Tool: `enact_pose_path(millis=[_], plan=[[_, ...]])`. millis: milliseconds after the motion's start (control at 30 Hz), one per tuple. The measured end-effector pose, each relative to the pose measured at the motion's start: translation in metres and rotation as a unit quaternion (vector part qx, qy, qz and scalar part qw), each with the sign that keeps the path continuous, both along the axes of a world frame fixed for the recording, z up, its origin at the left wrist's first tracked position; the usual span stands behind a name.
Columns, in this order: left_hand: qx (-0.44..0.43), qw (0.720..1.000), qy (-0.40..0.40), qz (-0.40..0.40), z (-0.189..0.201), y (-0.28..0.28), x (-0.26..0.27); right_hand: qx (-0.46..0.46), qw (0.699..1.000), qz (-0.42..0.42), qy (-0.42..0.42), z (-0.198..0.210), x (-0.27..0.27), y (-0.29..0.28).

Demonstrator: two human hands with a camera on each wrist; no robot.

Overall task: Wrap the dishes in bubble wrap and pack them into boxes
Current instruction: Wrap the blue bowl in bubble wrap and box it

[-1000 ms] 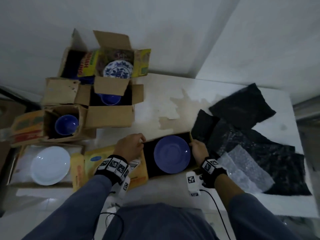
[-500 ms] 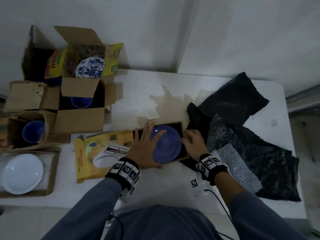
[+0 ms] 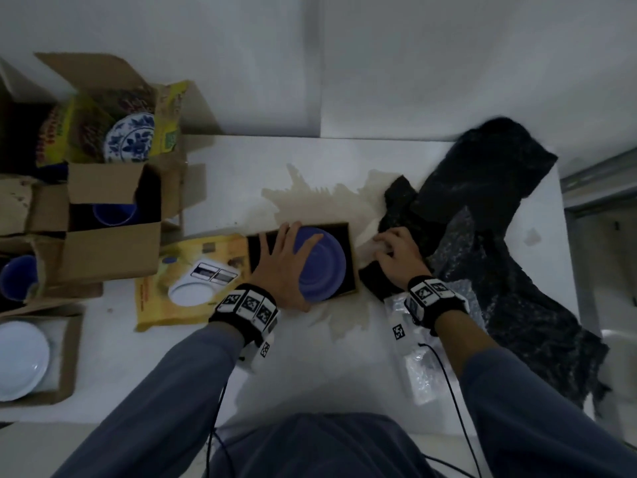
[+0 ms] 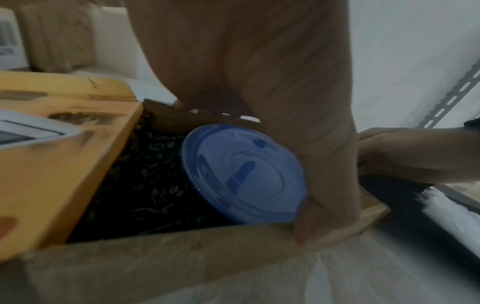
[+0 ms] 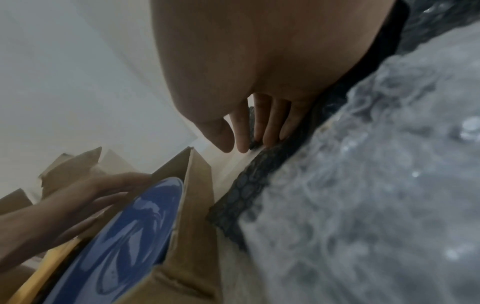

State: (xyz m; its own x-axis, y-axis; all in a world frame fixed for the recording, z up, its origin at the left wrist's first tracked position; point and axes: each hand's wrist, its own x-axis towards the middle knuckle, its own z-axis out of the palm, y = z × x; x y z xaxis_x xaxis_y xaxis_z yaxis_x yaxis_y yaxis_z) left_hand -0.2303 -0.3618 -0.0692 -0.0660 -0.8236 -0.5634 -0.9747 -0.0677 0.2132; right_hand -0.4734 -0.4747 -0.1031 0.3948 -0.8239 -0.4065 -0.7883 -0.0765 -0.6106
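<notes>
A blue plate sits tilted in a small cardboard box lined with black bubble wrap, mid-table. My left hand spreads over the plate's left half. In the left wrist view its thumb hooks round the plate's near rim. Just right of the box, my right hand lies on a heap of black bubble wrap. In the right wrist view its fingertips pinch the edge of that wrap. A clear bubble wrap sheet lies under my right wrist.
Open cartons crowd the left side, holding a blue-and-white patterned plate, a blue bowl, a blue cup and a white plate. A yellow printed flap lies left of the small box. A brown stain marks the table.
My left hand let go of the box's left edge and moved over the plate. My right hand left the box's right side and took hold of the black wrap.
</notes>
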Motion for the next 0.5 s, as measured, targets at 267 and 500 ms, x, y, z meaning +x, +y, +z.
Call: enact_pose_path(millis=[267, 500], plan=[[0.013, 1.0, -0.022, 0.016, -0.002, -0.053, -0.02, -0.005, 0.999, -0.019, -0.037, 0.005, -0.004, -0.018], [0.003, 1.0, -0.018, 0.01, 0.004, -0.051, -0.027, -0.132, 0.977, 0.007, -0.167, 0.066, -0.016, 0.01]])
